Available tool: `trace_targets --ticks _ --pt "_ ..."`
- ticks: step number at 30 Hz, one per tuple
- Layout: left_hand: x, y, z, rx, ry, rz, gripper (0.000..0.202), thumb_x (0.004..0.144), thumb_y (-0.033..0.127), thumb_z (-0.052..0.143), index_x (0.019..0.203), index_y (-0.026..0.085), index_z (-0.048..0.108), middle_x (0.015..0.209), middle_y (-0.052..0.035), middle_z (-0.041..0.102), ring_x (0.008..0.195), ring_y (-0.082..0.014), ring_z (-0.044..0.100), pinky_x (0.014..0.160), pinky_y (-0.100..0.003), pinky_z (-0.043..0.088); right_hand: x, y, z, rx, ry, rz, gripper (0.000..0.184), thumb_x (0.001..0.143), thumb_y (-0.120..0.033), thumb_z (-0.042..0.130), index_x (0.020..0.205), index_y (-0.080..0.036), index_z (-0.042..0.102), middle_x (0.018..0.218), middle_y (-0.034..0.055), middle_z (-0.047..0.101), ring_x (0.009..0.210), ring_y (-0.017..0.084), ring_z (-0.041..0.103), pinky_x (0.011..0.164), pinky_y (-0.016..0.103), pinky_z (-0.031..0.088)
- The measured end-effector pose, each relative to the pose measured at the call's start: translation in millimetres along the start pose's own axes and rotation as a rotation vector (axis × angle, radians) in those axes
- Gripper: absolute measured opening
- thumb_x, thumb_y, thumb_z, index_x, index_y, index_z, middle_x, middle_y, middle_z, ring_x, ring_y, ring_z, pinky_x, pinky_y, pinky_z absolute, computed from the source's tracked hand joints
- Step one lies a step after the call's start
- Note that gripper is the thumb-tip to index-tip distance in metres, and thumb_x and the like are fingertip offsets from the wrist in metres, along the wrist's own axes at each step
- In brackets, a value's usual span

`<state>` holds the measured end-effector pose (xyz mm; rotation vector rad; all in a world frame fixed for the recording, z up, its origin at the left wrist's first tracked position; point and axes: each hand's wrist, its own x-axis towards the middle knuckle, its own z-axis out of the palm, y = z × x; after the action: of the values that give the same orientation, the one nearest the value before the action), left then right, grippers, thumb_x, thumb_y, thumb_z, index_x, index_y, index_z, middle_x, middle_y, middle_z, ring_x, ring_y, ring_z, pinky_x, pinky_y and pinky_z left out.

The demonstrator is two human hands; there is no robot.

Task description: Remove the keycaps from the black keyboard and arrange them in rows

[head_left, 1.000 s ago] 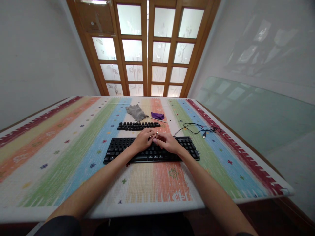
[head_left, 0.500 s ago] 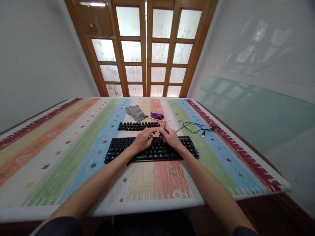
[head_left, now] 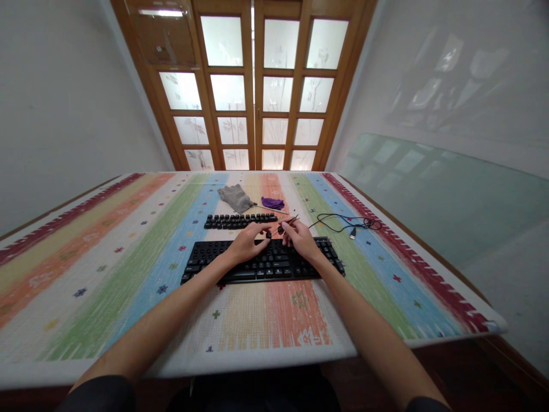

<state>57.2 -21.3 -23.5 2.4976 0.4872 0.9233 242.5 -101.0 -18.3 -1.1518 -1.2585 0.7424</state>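
Over the tablecloth (head_left: 244, 320), a keycap (head_left: 268, 234) now shows between left fingers (head_left: 260, 227).

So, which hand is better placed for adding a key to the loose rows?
Probably the left hand: it sits nearer the loose keys, while the right hand holds a thin tool.
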Motion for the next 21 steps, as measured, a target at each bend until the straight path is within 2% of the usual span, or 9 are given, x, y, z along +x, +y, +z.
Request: trace_targets --ticks 5,9,13,15,17,21 --pt "1 -7 1.0 0.041 -0.001 0.003 0.035 0.085 0.02 0.064 0.119 0.018 0.06 0.099 -0.0058 0.069 0.091 -0.0195 0.06 0.079 -0.034 0.052 -1 1 0 -0.05 -0.024 -0.009 0.042 0.084 -0.059 0.056 0.093 -0.018 0.056 0.071 -0.0008 0.058 0.047 0.01 0.056 0.041 0.022 0.04" --pt "5 -5 -1.7 0.026 0.004 -0.034 0.031 0.083 0.02 0.066 0.113 0.019 0.062 0.093 -0.004 0.07 0.081 -0.0176 0.06 0.075 -0.033 0.051 -2 3 1 -0.096 -0.021 -0.03 0.043 0.085 -0.061 0.053 0.091 -0.018 0.056 0.07 -0.0005 0.059 0.047 0.011 0.055 0.044 0.024 0.041" --pt "12 -4 -5.2 -0.031 0.128 -0.128 0.018 0.083 0.023 0.067 0.1 0.017 0.064 0.089 -0.0033 0.069 0.07 -0.0141 0.058 0.067 -0.029 0.05 -2 2 1 -0.13 0.072 -0.069 0.044 0.087 -0.062 0.051 0.092 -0.018 0.055 0.061 -0.002 0.055 0.048 0.013 0.055 0.047 0.026 0.042" --pt "17 -6 -7.3 -0.011 0.163 -0.13 0.017 0.082 0.022 0.067 0.097 0.017 0.063 0.087 -0.0027 0.068 0.07 -0.0142 0.058 0.068 -0.029 0.05 -1 1 0 -0.135 0.123 -0.086 0.043 0.087 -0.062 0.05 0.09 -0.019 0.055 0.06 -0.0019 0.055 0.049 0.014 0.055 0.048 0.027 0.043" --pt "22 -10 -9.1 0.058 0.14 -0.088 0.017 0.081 0.02 0.068 0.097 0.017 0.063 0.088 -0.003 0.068 0.076 -0.016 0.059 0.073 -0.031 0.051 0 1 -1 -0.134 0.154 -0.096 0.043 0.087 -0.062 0.051 0.089 -0.02 0.055 0.062 -0.0008 0.056 0.049 0.014 0.055 0.048 0.027 0.043" --pt "31 -22 -7.9 0.223 -0.001 0.015 0.016 0.081 0.016 0.064 0.097 0.02 0.064 0.093 -0.0043 0.068 0.092 -0.0213 0.06 0.084 -0.036 0.05 0 2 -2 -0.137 0.157 -0.106 0.041 0.088 -0.06 0.052 0.093 -0.019 0.056 0.069 0.0007 0.059 0.05 0.014 0.055 0.048 0.027 0.043"
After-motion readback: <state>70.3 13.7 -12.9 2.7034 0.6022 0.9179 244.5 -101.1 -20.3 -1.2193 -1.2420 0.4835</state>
